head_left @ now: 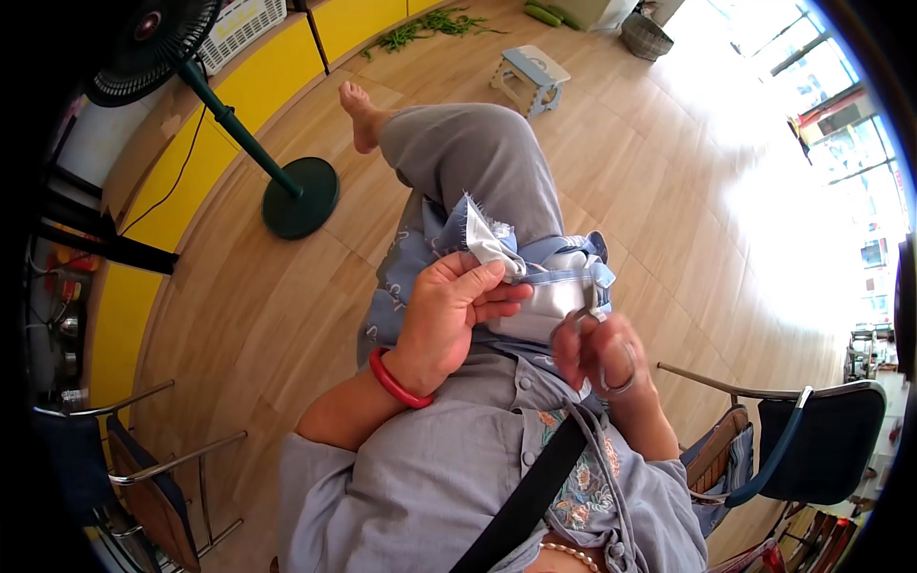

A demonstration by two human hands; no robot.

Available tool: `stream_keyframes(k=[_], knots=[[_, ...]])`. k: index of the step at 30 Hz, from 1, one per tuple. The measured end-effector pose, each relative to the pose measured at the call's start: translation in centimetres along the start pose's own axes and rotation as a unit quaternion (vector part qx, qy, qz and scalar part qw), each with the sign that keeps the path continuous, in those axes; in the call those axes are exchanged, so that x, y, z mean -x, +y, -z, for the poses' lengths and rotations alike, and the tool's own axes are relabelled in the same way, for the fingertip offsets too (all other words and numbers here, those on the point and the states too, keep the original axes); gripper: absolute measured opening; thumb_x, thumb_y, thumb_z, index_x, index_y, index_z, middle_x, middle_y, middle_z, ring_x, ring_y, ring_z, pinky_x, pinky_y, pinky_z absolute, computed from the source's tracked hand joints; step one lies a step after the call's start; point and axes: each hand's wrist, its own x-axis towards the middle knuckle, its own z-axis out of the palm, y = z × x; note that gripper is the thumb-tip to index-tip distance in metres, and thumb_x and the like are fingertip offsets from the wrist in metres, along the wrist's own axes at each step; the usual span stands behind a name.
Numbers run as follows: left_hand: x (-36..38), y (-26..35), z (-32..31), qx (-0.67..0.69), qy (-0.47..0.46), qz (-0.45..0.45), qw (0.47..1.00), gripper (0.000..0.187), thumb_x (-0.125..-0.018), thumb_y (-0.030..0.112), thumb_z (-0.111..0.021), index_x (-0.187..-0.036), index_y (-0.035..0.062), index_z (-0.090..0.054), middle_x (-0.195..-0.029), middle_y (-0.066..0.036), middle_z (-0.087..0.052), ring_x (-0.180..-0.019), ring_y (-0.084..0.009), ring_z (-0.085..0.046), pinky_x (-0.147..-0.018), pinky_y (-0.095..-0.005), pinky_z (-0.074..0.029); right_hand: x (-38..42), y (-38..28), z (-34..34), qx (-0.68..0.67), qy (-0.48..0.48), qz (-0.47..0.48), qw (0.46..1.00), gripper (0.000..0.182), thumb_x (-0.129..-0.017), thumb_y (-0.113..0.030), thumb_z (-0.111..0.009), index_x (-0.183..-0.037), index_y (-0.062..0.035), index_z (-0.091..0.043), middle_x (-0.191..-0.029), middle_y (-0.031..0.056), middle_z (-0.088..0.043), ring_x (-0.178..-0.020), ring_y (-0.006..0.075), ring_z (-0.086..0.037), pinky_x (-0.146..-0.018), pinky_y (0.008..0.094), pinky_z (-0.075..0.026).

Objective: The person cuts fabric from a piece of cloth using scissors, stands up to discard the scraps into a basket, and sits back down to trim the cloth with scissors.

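My left hand (444,310), with a red bangle (399,380) at the wrist, pinches a piece of blue and white cloth (485,239) between thumb and fingers. Its upper corner is frayed, and the rest, printed with pale letters, lies over my lap. A narrow blue strip (559,278) of the cloth runs from the left fingertips toward the right. Slightly blurred, my right hand (597,349) is closed around a pair of small metal scissors (628,386), with a finger loop showing and the blades pointing up at the cloth's right edge.
A green-based fan (301,196) stands ahead to the left, beside yellow cabinets (272,86). Farther out are a small folding stool (531,76), green vegetables (420,31) on the floor and a basket (647,36). Metal-framed chairs (821,439) flank me.
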Motion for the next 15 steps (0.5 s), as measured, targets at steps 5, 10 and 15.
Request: stream_keyframes(k=[5,10,15], knots=[[0.10,0.18,0.09,-0.002,-0.003,-0.008,1.000,0.014,-0.089,0.013,-0.055,-0.097,0.0032,-0.060,-0.091,-0.010,-0.066,-0.085,-0.0211,-0.066,-0.072,-0.0313,-0.054,-0.56,-0.07,-0.98,0.012,-0.071,-0.140,0.988,0.063,-0.084,-0.064,-0.044,-0.064,-0.0046,-0.051,-0.057,0.0019,-0.051,-0.049,0.0092,-0.049,-0.044,0.0209,-0.038],[0.32,0.51,-0.61,0.021,0.009,-0.020,1.000,0.012,-0.087,0.013,-0.060,-0.093,0.0033,-0.061,-0.087,-0.008,-0.066,-0.074,-0.0167,-0.065,-0.071,-0.0288,-0.053,-0.72,0.02,-1.00,0.042,-0.083,-0.164,0.982,0.065,-0.084,-0.066,-0.043,-0.063,-0.0050,-0.050,-0.057,0.0021,-0.052,-0.047,0.0086,-0.047,-0.043,0.0217,-0.036],[0.44,0.64,-0.69,0.020,0.008,-0.022,1.000,0.013,-0.087,0.014,-0.060,-0.093,0.0030,-0.062,-0.087,-0.008,-0.066,-0.076,-0.0160,-0.064,-0.072,-0.0287,-0.053,-0.80,0.21,-1.06,0.034,-0.071,-0.156,0.985,0.063,-0.085,-0.063,-0.043,-0.064,-0.0043,-0.051,-0.056,0.0026,-0.052,-0.046,0.0085,-0.047,-0.042,0.0220,-0.035]])
